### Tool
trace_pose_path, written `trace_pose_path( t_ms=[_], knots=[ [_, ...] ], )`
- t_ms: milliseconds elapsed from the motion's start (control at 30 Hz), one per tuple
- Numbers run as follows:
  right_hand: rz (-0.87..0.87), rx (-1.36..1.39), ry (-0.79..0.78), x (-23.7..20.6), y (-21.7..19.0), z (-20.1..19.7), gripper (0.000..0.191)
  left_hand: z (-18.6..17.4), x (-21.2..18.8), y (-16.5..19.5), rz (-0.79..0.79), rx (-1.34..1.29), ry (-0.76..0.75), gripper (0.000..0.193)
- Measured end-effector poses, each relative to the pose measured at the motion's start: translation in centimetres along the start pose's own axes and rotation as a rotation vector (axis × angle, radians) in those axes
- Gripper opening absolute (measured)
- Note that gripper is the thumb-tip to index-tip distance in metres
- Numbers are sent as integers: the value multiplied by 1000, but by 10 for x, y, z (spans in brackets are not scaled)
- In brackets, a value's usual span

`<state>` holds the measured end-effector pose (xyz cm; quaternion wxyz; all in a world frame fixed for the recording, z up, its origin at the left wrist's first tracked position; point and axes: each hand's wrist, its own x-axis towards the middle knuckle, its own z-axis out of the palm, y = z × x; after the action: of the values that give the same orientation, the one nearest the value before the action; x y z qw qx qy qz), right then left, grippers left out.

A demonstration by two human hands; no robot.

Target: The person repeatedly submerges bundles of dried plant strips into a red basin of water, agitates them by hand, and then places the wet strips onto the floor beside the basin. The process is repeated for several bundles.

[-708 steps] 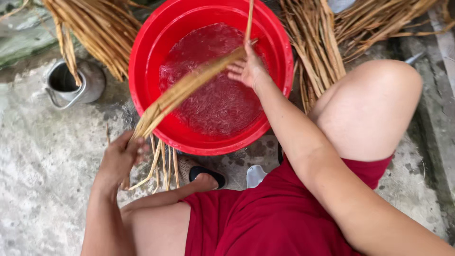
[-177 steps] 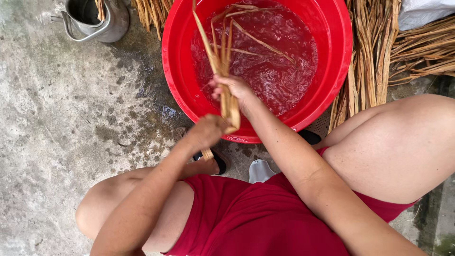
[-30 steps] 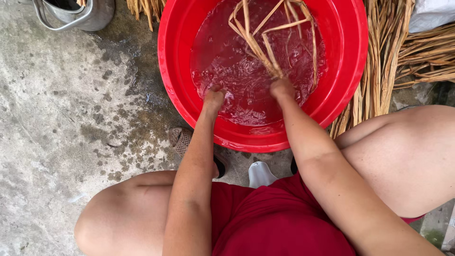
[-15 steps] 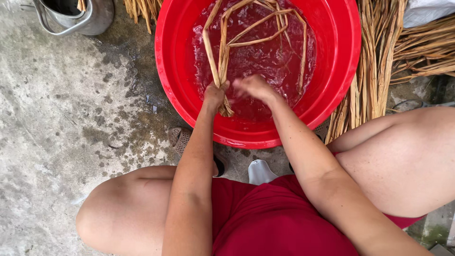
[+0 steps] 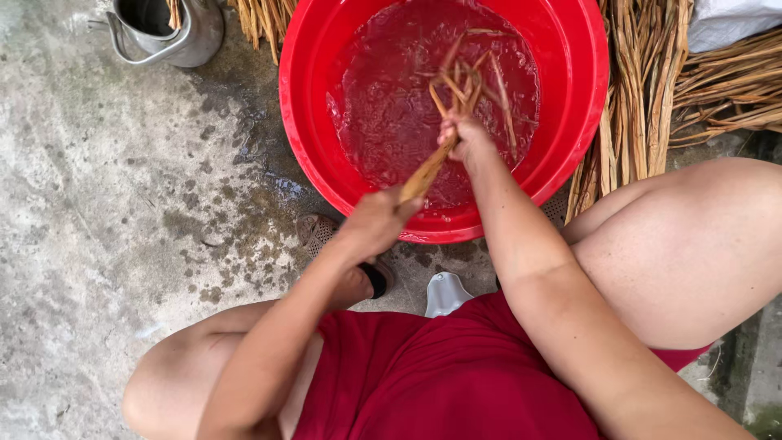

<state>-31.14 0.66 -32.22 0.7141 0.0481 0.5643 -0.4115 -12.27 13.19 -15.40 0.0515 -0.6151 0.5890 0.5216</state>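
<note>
- Two hands work one bundle of wet fibre strips (image 5: 444, 130). The left hand (image 5: 376, 222) sits nearest, over the near rim of the basin, fingers closed around the bundle's lower end.
- The right hand (image 5: 466, 138) is farther in, fingers clenched on the bundle's middle, with the loose ends fanning out above the water.
- One red basin (image 5: 309, 138) holds red-tinted water.
- One metal watering can (image 5: 175, 37) stands far left on the concrete floor (image 5: 98, 204).
- Dry straw piles (image 5: 652, 90) lie right of the basin, with more at the far edge.
- Half a second ago both hands were close together in the water; now the left has drawn back toward the rim and the bundle is stretched between them.
</note>
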Motion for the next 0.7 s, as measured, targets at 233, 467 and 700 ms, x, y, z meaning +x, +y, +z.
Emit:
trace_pose_path(
  t_ms=[233,467,700],
  knots=[
    [-164,437,187,26,-65,-37,26,-93,-118,-16,-75,-263,286,36],
    [-209,26,-362,-9,-14,26,137,-98,-43,-76,-39,-459,285,30],
    [-53,-245,-384,-31,102,87,31,1,40,-70,14,28,198,44]
  ],
)
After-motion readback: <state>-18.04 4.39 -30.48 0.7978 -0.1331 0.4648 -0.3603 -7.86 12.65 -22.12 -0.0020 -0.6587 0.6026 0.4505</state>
